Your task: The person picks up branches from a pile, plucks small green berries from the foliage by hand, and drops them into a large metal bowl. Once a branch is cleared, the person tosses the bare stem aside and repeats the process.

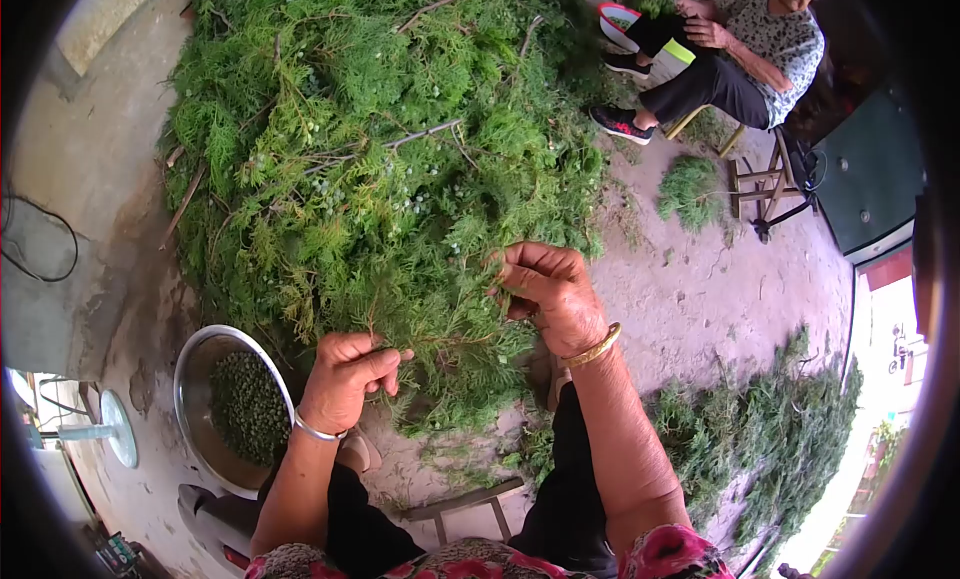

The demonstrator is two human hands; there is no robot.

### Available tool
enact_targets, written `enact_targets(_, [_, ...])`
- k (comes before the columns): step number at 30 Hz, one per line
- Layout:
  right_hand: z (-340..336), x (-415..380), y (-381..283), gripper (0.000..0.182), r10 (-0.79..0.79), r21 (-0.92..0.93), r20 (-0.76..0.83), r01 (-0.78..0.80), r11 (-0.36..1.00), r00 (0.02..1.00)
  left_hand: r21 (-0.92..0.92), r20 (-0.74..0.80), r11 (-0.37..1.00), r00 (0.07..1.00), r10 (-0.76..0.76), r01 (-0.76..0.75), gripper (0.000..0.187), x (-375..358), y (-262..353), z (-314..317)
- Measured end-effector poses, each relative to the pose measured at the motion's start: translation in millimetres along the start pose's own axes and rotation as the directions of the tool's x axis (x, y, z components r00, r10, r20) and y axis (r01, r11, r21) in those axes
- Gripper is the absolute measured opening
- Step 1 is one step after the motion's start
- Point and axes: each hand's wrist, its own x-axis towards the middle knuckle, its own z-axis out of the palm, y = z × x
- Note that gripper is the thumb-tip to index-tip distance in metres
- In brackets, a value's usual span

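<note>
My left hand [348, 381] is closed around the stem end of a leafy evergreen sprig [450, 341], which spreads to the right in front of my knees. Above its far side, my right hand [552, 294], with a gold bangle at the wrist, pinches a small green part of the sprig between thumb and forefinger. Exactly what sits between those fingertips is partly hidden. Just beyond both hands lies a big heap of evergreen branches [370, 149], dotted with pale green cones. Left of my left hand stands a metal basin [186, 399] holding many small green cones [247, 404].
At the upper right a seated person [765, 49] handles greenery beside a red-rimmed basin [612, 21]. More cut branches [770, 439] lie on the floor to my right. A small wooden stool [768, 189] and a loose tuft of greenery [690, 194] are near that person.
</note>
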Motion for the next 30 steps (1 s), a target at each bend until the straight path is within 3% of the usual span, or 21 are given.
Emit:
enact_targets(5, [7,-2,-3,0.01,0.013,0.054,-0.041,-0.011,0.998,0.999,0.043,0.003,0.999,1.0,-0.008,0.008,0.016,-1,3,-1])
enact_targets(7, [5,-1,1,0.01,-0.085,-0.082,-0.116,0.076,0.994,0.99,0.046,0.009,0.999,1.0,-0.004,0.003,0.016,0,2,0])
enact_targets(8, [7,2,6,0.01,-0.184,-0.249,-0.225,0.126,0.96,0.957,0.033,-0.003,0.999,1.0,0.009,-0.009,0.016,0,2,0])
enact_targets(11, [9,7,17,0.01,-0.262,-0.227,-0.329,0.193,0.955,0.907,0.02,-0.017,1.0,1.0,0.018,-0.018,0.015,0,4,3])
enact_targets(13, [12,4,14,0.01,-0.234,-0.155,-0.35,0.19,0.969,0.907,0.015,-0.019,0.999,0.999,0.03,-0.03,0.015,1,3,5])
enact_targets(15, [13,2,9,0.009,-0.113,0.062,-0.421,0.153,0.986,0.9,-0.03,0.028,0.998,0.998,0.053,-0.052,0.015,3,1,6])
enact_targets(17, [11,2,9,0.012,-0.072,0.112,-0.42,0.13,0.985,0.905,-0.023,0.039,0.999,0.999,0.037,-0.037,0.017,3,3,9])
enact_targets(19, [6,5,13,0.013,0.032,0.385,-0.394,0.133,0.913,0.919,-0.054,0.046,0.998,0.999,0.011,-0.009,0.017,3,3,10])
enact_targets(23, [4,5,13,0.016,0.101,0.473,-0.369,0.093,0.876,0.924,-0.088,0.031,0.996,0.999,-0.015,0.017,0.017,3,7,12])
enact_targets(25, [-1,6,12,0.015,0.206,0.611,-0.312,0.03,0.791,0.928,-0.027,0.041,0.999,0.999,-0.026,0.027,0.017,2,9,10])
enact_targets(27, [-35,9,9,0.012,0.095,0.767,-0.256,0.142,0.626,0.962,-0.059,-0.046,0.997,0.997,-0.054,0.051,0.017,-3,5,-1])
enact_targets(29, [-45,7,1,0.007,0.047,0.771,-0.232,0.154,0.618,0.972,-0.091,-0.054,0.993,0.996,-0.076,0.071,0.017,-5,7,-9])
enact_targets(30, [-41,5,-5,0.008,0.091,0.708,-0.302,0.159,0.689,0.949,-0.159,-0.047,0.986,0.997,-0.068,0.06,0.017,-6,9,-12])
